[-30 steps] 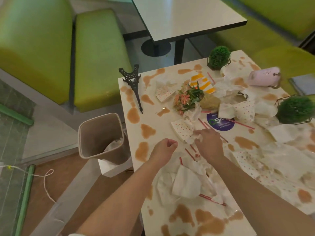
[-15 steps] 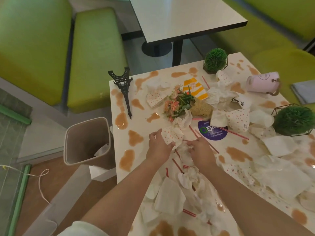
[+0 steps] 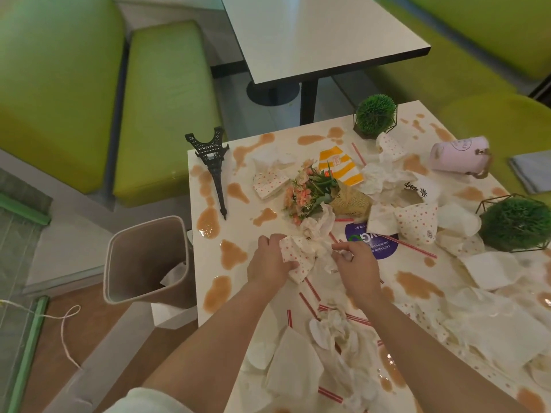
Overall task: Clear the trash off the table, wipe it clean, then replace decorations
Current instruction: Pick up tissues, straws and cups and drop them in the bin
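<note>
Just right of the bin (image 3: 149, 260), the left hand (image 3: 269, 262) grips a spotted napkin (image 3: 298, 257) on the stained table (image 3: 208, 180). The right hand (image 3: 356, 268), beside it, seems to pinch a crumpled tissue (image 3: 343, 254), its fingertips partly hidden

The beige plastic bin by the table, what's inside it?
Inside the beige plastic bin a bit of crumpled white paper shows near the bottom, against the wall nearest the table. The wall nearest the camera hides the rest of the bottom.

A café or diner: green booth seats (image 3: 167, 108) flank pedestal tables (image 3: 313, 34).
</note>
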Motion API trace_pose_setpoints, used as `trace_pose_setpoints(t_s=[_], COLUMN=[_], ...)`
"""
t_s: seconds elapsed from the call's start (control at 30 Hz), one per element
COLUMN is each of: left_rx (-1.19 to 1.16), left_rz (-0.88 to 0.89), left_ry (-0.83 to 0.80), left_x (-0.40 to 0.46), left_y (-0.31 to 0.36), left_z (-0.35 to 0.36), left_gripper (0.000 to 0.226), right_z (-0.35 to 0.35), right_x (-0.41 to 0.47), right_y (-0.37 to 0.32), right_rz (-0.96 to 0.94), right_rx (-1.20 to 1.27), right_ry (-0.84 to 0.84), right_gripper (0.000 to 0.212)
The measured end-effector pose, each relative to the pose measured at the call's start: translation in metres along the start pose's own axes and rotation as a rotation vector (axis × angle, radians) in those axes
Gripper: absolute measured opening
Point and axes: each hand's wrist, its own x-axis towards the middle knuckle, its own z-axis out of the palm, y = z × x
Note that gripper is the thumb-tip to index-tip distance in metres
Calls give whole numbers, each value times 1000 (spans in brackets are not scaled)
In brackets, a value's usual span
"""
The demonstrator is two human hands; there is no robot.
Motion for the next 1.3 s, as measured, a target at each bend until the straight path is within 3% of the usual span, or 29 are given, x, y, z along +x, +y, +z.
trace_pose_setpoints(t_s=[0.2, 0.43, 0.73, 0.87, 1.0, 1.3], left_rx=[-443, -773, -749, -758, -734, -659], left_rz=[-99, -211, -407, -462, -464, -368], left_ry=[144, 328, 501, 473, 341, 315], left_x=[-8, -30, -41, -34, -32, -30], left_y=[-24, -85, -187, -227, -249, -270], left_z=[-14, -63, -135, -156, -167, -162], left_gripper=[31, 27, 26, 32, 50, 2], right_z=[17, 73, 155, 186, 213, 267], right_x=[-13, -38, -76, -87, -90, -86], right_y=[-28, -80, -142, -162, -175, -195], right_rz=[11, 26, -12, -66, -80, -69], right_rx=[215, 359, 255, 224, 165, 106], right_ry=[-25, -164, -298, -288, -285, -268], right_gripper=[6, 7, 5, 5, 6, 16])
